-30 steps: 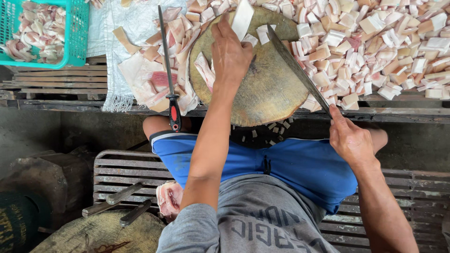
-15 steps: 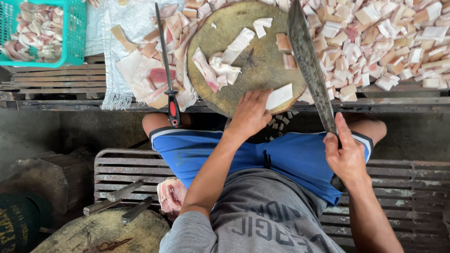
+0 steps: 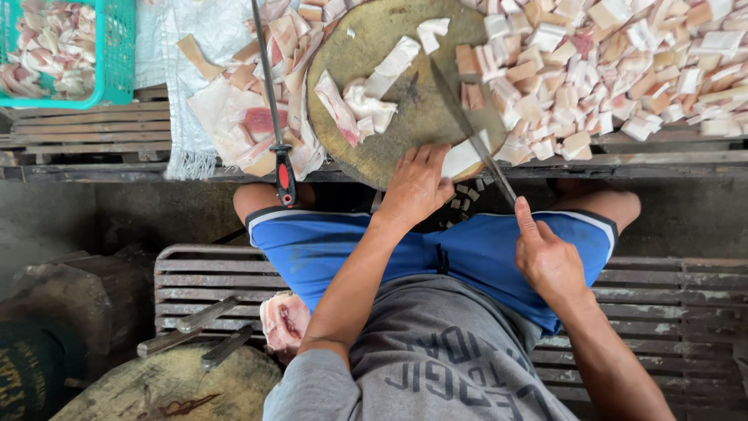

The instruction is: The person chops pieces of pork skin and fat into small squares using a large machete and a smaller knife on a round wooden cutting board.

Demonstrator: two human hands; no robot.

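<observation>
Meat strip: a pale, flat strip of raw pork lies at the near edge of the round wooden chopping block, under my left fingertips.
Left hand: fingers bent, pressing the strip; part of it is hidden.
Right hand: closed around the handle of the long steel cleaver; handle hidden.
Hard to see: blade edge, seen thin.
Surface: white woven sack with pile of cut pork cubes.
Room: grey wooden slats, green plastic basket.
</observation>
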